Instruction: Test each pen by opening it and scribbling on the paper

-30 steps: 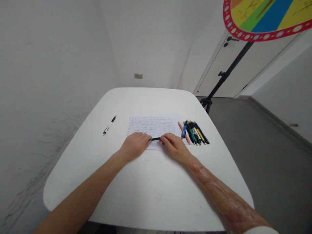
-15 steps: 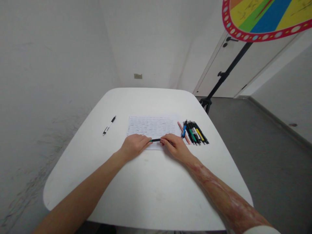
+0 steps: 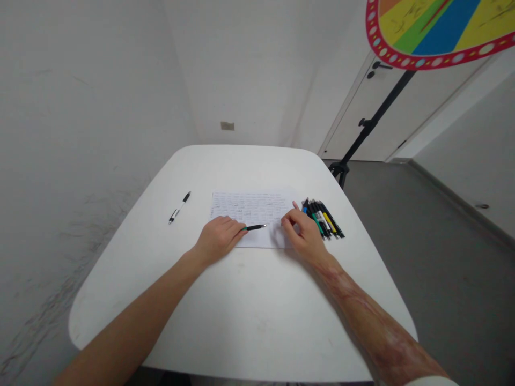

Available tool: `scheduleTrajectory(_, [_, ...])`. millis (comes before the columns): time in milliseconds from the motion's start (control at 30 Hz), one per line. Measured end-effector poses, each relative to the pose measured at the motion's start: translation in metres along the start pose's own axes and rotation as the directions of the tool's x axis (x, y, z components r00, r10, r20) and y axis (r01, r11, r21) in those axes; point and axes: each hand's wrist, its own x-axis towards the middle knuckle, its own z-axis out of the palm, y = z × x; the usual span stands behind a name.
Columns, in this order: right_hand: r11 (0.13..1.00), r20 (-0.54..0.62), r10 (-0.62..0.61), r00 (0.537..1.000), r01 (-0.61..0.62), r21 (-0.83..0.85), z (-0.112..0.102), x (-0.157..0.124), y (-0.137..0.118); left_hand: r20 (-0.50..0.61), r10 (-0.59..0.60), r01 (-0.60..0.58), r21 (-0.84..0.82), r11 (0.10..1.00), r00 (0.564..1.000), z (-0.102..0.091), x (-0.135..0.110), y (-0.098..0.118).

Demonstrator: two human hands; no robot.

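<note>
A black and green pen [image 3: 255,227] is gripped in my left hand [image 3: 221,236], its silvery tip pointing right over the written paper [image 3: 249,206]. My right hand [image 3: 303,231] is apart from the pen, above the paper's right side. Its thumb and forefinger are pinched together; whatever may be between them is too small to make out. Close by on the right lies a row of pens [image 3: 324,220], black with green, white and yellow parts. A blue pen [image 3: 304,208] and a pink pen [image 3: 295,205] are partly hidden by my right hand.
A white and black pen [image 3: 179,207] lies alone on the left of the white table [image 3: 257,311]. Beyond the table's right corner stands a black tripod [image 3: 358,136] carrying a colourful wheel [image 3: 438,32]. Walls border the left and far sides.
My right hand has moved right, away from the pen's end, and the silvery tip now shows. My left hand keeps the pen and has shifted slightly left.
</note>
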Motion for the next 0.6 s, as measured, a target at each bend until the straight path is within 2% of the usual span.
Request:
scheduleTrajectory(67, [0.996, -0.062, 0.039, 0.997, -0.044, -0.071, -0.004, 0.001, 0.006, -0.004, -0.008, 0.008, -0.008, 1.000, 1.000, 0.000, -0.001, -0.001])
scheduleTrajectory(233, [0.941, -0.130, 0.171, 0.977, -0.201, -0.273, -0.009, 0.001, 0.010, 0.013, -0.013, 0.013, -0.027, 1.000, 1.000, 0.000, -0.001, 0.000])
scheduleTrajectory(400, [0.890, -0.220, 0.247, 0.944, -0.311, -0.335, -0.011, 0.002, 0.009, -0.001, -0.003, 0.003, 0.000, 1.000, 1.000, 0.000, -0.001, 0.000])
scheduleTrajectory(600, [0.854, -0.234, 0.283, 0.930, -0.356, -0.380, -0.014, 0.005, 0.010, -0.006, 0.001, -0.001, 0.004, 1.000, 1.000, -0.001, 0.000, 0.001])
